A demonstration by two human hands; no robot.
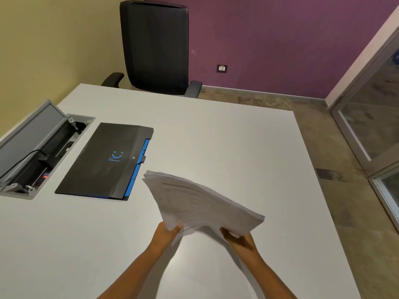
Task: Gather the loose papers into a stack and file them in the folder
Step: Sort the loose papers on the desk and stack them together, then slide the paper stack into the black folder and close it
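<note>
Above the near middle of the white counter (pixel 216 137), the stack of papers (pixel 200 201) is held up off the surface, tilted so its printed top sheet faces the camera and its far corner points toward the folder. The sheets look gathered but not squared: the edges at the far corner fan slightly, and the stack sags between the two grips. The left hand (pixel 168 230) pinches the near left corner, thumb on top of the sheets, while the right hand (pixel 237 237) curls round the near right edge from below. Gripping both near corners probably keeps a thick, floppy bundle from splaying while it is carried or tapped level. The black folder (pixel 105 162) lies shut and flat just left of the papers, apart from them, its blue inner tabs showing along the right edge; it must be opened before anything goes in. Beyond it sits an open cable box (pixel 41 147) set into the counter, and a black chair (pixel 155 48) stands at the far edge.
</note>
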